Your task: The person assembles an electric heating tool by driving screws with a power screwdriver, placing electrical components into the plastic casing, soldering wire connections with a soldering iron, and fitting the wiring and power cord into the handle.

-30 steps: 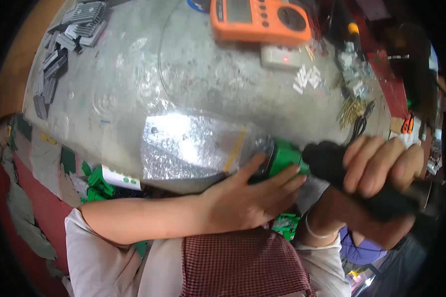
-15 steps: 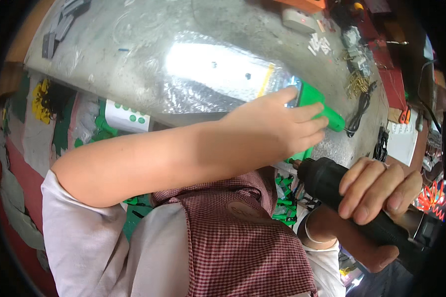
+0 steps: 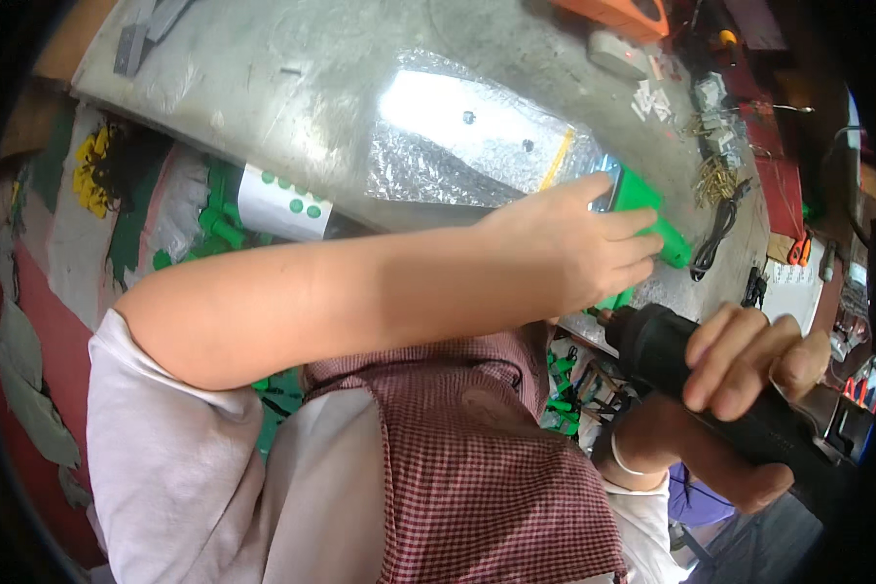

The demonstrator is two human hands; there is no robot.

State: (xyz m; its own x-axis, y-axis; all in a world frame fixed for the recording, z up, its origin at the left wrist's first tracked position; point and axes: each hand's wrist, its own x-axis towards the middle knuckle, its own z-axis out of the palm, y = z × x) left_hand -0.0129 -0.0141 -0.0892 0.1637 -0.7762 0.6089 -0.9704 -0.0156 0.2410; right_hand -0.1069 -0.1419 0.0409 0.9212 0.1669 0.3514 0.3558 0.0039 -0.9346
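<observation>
My left hand (image 3: 579,243) reaches across from the left and grips a green plastic housing (image 3: 638,200), thumb at its far side and fingers laid over it. A flat panel (image 3: 457,122) wrapped in clear film joins the housing on the left; it has a bright white face, two dark spots and a yellow strip. My right hand (image 3: 749,365) is closed round a black power screwdriver (image 3: 667,341). The screwdriver's tip (image 3: 603,315) points left at the near edge of the housing, beneath my left palm. I cannot tell whether it touches a screw.
A black cord (image 3: 718,234) lies beside the green housing. Brass-coloured screws (image 3: 718,180), white small parts (image 3: 652,100), a white power strip (image 3: 618,54) and an orange tool (image 3: 618,15) sit toward the back right. Grey bars (image 3: 146,39) lie at the far left. Below the bench edge are green parts (image 3: 222,224).
The view has shifted, so the bench and both hands appear further right. Both hands keep their holds, and the screwdriver stays against or close to the green housing.
</observation>
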